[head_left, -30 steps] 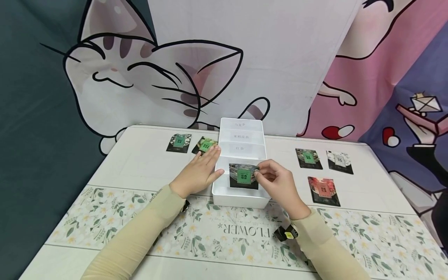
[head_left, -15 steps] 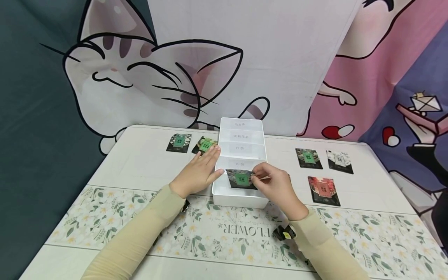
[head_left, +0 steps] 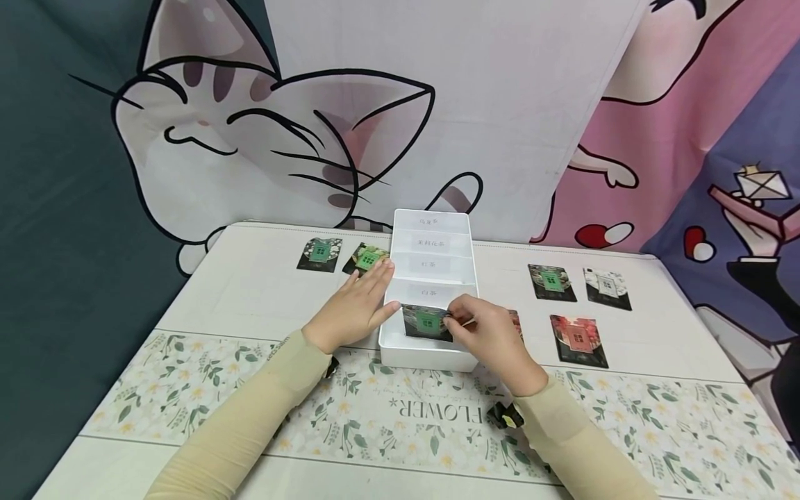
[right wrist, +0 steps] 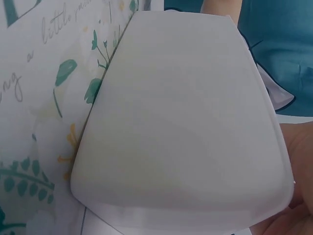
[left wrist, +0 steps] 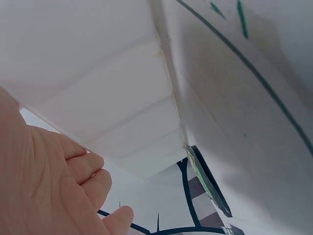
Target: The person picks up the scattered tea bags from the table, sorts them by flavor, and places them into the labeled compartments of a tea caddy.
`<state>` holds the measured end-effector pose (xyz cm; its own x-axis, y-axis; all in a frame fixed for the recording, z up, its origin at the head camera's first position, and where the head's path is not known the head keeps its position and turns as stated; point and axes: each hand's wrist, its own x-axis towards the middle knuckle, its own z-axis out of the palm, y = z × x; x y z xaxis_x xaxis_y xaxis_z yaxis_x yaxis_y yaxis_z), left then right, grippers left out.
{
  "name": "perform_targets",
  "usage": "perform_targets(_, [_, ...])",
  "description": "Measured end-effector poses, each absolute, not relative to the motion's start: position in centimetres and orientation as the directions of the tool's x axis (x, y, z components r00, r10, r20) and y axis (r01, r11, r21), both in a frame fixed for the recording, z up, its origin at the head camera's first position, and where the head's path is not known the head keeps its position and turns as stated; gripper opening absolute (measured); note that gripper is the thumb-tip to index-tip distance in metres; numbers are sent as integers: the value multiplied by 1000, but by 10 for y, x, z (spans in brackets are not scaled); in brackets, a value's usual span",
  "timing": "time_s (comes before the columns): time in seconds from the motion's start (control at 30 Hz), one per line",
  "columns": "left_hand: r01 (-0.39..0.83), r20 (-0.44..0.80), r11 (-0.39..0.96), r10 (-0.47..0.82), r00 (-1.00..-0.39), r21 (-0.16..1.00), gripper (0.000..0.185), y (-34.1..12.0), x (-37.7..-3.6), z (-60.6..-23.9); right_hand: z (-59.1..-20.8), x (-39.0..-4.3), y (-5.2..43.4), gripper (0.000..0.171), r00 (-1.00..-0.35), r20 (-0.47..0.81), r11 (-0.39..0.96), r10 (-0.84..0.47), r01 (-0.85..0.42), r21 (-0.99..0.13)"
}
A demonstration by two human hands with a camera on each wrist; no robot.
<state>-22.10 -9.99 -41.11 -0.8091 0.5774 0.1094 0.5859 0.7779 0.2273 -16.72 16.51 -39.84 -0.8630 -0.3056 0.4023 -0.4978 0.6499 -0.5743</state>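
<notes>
A white divided box (head_left: 431, 357) stands mid-table, with labelled dividers toward the back. My right hand (head_left: 484, 333) pinches a dark packet with a green square label (head_left: 427, 321) and holds it low inside the box's nearest compartment. My left hand (head_left: 359, 302) lies flat with straight fingers against the box's left wall (left wrist: 122, 122). The right wrist view shows mostly the box's white outer wall (right wrist: 186, 127) close up and a bit of my palm at the right edge.
Two dark packets (head_left: 319, 255) (head_left: 367, 258) lie left of the box. Right of it lie a green-label packet (head_left: 551, 282), a white one (head_left: 605, 288), a red one (head_left: 578, 340), and another red packet partly hidden behind my right hand. A floral mat (head_left: 400, 417) covers the table front.
My right hand has lowered the green-label packet deeper into the nearest compartment and shifted slightly left. The left hand has stayed against the box.
</notes>
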Motion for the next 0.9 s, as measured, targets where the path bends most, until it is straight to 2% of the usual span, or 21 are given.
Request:
perform_targets(0.47, [565, 70, 788, 567, -821, 245, 74, -100, -221, -409, -393, -168, 174, 14, -829, 469, 668, -303, -536, -516])
perform_targets(0.9, [573, 84, 786, 571, -817, 231, 74, -100, -222, -410, -388, -169, 179, 12, -816, 491, 673, -306, -550, -495])
